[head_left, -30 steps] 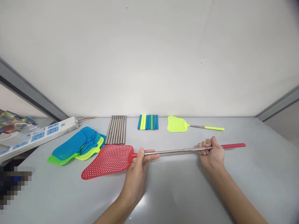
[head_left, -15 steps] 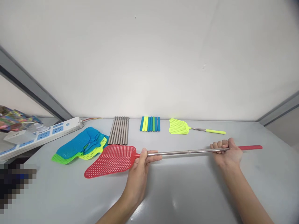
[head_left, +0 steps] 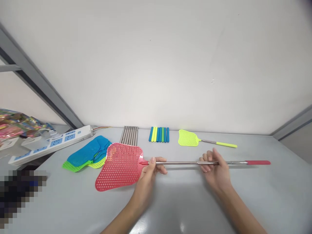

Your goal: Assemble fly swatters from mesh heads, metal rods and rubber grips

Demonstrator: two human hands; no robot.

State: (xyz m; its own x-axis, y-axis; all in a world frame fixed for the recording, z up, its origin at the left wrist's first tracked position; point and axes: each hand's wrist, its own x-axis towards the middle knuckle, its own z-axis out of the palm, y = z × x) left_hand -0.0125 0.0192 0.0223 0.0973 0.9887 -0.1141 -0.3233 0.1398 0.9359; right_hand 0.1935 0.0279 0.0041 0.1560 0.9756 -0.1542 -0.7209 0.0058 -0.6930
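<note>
A red fly swatter with an extended metal telescopic rod lies level across both hands, over the grey table. My left hand is closed around the rod just beside the red head, thumb on top. Further along, my right hand has its fingers curled round the middle of the rod, with the thumb raised. To the right of it a bare stretch of rod and the red handle show. Behind the rod lies a shorter yellow-green fly swatter.
Blue, green and yellow swatter heads lie piled at the left. Several metal rods and a row of coloured handles are lined up near the wall. A white power strip runs along the left edge, near colourful packets.
My right hand has slid left along the rod, from beside the red handle to the middle. My left hand keeps its hold near the head. The camera view has shifted slightly.
</note>
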